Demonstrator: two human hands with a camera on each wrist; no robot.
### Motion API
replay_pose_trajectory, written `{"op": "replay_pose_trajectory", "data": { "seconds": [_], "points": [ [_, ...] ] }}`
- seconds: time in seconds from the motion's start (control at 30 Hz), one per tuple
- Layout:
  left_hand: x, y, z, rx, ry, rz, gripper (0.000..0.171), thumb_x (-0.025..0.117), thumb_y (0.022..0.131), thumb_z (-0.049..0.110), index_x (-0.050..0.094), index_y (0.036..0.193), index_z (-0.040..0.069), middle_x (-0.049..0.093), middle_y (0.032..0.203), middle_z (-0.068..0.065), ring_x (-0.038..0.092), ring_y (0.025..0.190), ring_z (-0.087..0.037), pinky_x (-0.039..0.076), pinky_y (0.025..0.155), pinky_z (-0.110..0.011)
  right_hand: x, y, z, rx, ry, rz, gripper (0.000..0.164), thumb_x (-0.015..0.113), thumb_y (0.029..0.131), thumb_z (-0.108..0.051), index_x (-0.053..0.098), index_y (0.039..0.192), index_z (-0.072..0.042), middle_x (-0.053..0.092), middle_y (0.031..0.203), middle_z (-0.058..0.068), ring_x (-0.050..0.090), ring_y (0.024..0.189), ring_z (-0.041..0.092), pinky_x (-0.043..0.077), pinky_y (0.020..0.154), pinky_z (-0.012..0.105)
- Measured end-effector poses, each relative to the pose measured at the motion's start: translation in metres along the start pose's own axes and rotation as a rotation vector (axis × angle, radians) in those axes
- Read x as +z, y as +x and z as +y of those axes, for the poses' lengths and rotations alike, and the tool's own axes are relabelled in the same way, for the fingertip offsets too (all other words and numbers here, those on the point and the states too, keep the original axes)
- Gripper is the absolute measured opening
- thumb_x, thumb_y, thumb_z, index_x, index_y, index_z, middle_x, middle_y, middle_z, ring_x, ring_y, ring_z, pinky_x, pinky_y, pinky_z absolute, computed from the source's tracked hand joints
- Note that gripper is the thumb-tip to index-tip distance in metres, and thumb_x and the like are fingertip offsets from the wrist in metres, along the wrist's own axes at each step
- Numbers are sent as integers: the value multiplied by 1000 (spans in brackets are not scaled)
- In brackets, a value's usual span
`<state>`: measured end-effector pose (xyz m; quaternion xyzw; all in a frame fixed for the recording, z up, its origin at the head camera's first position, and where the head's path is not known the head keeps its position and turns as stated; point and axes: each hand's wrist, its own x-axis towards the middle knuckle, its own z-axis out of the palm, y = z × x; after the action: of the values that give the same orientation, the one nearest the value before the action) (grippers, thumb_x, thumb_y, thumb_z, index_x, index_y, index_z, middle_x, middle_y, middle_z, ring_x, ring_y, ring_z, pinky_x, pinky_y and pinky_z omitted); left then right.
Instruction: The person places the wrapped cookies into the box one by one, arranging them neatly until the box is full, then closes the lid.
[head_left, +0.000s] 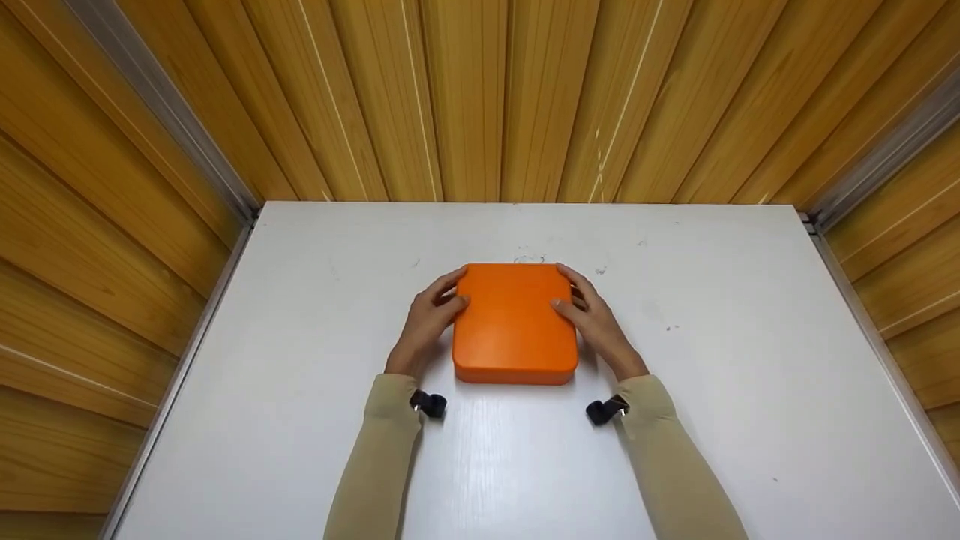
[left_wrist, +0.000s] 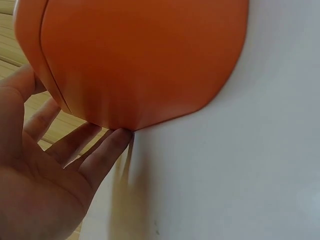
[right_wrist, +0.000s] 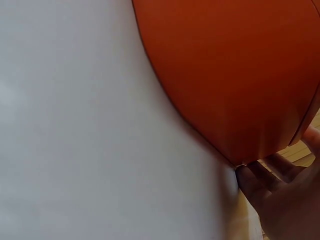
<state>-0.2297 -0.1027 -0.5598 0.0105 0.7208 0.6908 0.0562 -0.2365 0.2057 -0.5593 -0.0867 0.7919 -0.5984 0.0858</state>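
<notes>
An orange lidded box [head_left: 514, 330] with rounded corners lies flat on the white table, in the middle of the head view. At its left side my left hand [head_left: 427, 321] grips it, thumb on the top edge and fingers along the side. My right hand [head_left: 600, 322] holds the opposite side the same way, its thumb over the right edge. A seam between lid and base runs along the box's wall [left_wrist: 140, 60] in the left wrist view. In the right wrist view, fingertips [right_wrist: 246, 177] meet the box low down, near the tabletop. The underside is hidden.
The white table [head_left: 300, 450] has small dark marks [head_left: 671, 328] on its surface. Wood-patterned panels [head_left: 472, 97] rise behind it and at both sides, with metal posts [head_left: 172, 112] at the back corners. A small black camera sits on each wrist.
</notes>
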Motion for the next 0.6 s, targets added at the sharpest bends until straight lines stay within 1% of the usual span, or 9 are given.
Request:
{"op": "replay_pose_trajectory", "data": {
  "seconds": [0.17, 0.33, 0.43, 0.6],
  "points": [
    [0, 0, 0, -9, -7, 2, 52, 70, 102, 22, 62, 152, 30, 54, 156, -6, 53, 141, -27, 54, 106, -40, -1, 2, 0, 5, -3, 2, 68, 67, 106, -36, 37, 167, -29, 38, 166, 12, 38, 150, 35, 31, 123, 56],
    [1, -1, 0, -13, -26, 1, 52, 70, 102, 22, 61, 152, 30, 52, 157, -7, 51, 142, -29, 53, 108, -42, 0, 2, -1, 16, 0, 11, 67, 66, 106, -34, 37, 167, -29, 35, 168, 9, 36, 151, 33, 31, 124, 54],
    [1, -1, 0, -16, -21, -5, 52, 70, 103, 23, 60, 153, 31, 51, 158, -7, 50, 143, -29, 52, 109, -42, 2, 1, -1, 21, 5, 17, 68, 65, 106, -33, 36, 167, -27, 34, 169, 9, 36, 152, 34, 30, 124, 55],
    [0, -2, -1, 22, 15, -21, 54, 67, 104, 20, 57, 156, 26, 49, 160, -11, 50, 144, -33, 53, 108, -43, 3, 1, -1, 31, 24, 13, 68, 64, 107, -35, 35, 168, -29, 33, 169, 9, 36, 151, 35, 30, 123, 57]
  ]
}}
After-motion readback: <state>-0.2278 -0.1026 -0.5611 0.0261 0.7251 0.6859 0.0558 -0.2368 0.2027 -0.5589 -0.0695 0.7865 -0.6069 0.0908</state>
